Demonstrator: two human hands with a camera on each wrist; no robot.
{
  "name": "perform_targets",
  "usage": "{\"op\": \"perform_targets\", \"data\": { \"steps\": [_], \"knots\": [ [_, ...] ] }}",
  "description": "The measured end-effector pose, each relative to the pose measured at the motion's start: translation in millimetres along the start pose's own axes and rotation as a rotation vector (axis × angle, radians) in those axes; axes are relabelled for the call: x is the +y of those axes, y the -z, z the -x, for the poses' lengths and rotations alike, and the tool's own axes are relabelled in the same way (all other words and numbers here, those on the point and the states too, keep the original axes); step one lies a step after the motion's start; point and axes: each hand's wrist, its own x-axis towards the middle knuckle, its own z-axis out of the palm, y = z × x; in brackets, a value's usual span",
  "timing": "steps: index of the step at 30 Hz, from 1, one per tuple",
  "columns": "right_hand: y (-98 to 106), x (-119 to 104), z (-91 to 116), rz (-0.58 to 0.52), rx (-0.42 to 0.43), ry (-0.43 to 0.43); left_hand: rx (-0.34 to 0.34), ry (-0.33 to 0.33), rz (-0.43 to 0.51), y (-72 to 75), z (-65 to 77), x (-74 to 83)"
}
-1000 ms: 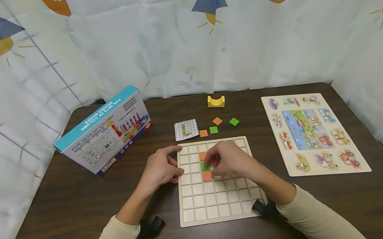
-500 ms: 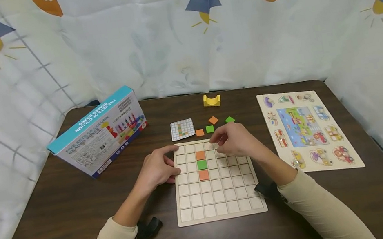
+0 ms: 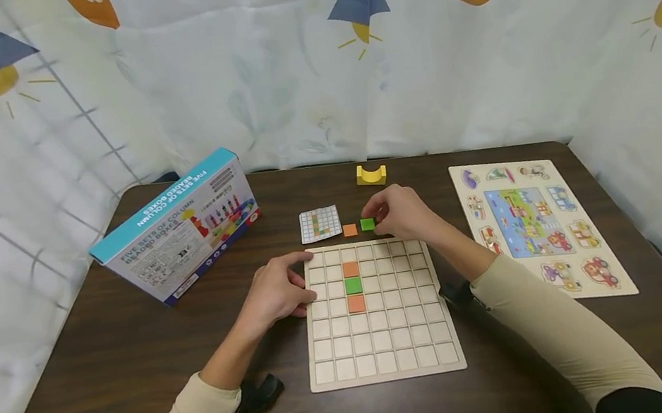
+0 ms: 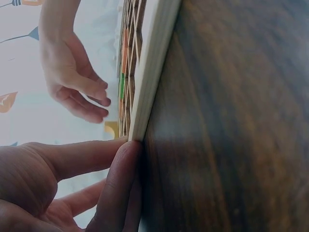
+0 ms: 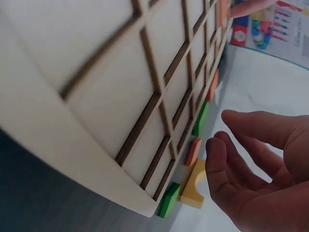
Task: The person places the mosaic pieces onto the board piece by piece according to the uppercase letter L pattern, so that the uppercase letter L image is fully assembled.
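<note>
A pale wooden grid board [image 3: 384,348] lies on the table with an orange tile [image 3: 350,270], a green tile [image 3: 353,286] and another orange tile [image 3: 355,304] stacked in one column. My left hand [image 3: 276,292] rests its thumb and fingertips against the board's left edge. Beyond the far edge, my right hand [image 3: 403,213] has its fingertips right at a loose green tile [image 3: 367,224]. In the right wrist view its thumb and fingers are apart, with nothing between them. A loose orange tile [image 3: 350,230] lies beside that green one. Two more loose tiles are hidden in the head view by my right hand.
A small printed pattern card [image 3: 319,224] lies beyond the board. A yellow arched block [image 3: 371,175] stands farther back. To the left is a tilted toy box [image 3: 181,236]; to the right lies a picture puzzle board [image 3: 539,225]. A patterned curtain [image 3: 287,84] hangs behind.
My right hand has moved from over the column of tiles on the board, away past the far edge to the loose green tile. My left hand has stayed at the left edge.
</note>
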Motion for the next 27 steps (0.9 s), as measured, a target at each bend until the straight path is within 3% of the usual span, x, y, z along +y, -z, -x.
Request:
{"op": "perform_targets", "data": {
  "steps": [8, 27],
  "knots": [
    [-5.7, 2.4, -15.6, 0.06, -0.04, 0.01, -0.003, 0.011, -0.009, 0.4, 1.4, 0.5],
    [-7.4, 7.7, -20.7, 0.062, -0.044, 0.014, -0.003, 0.003, -0.006, -0.5, -0.5, 0.1]
  ]
}}
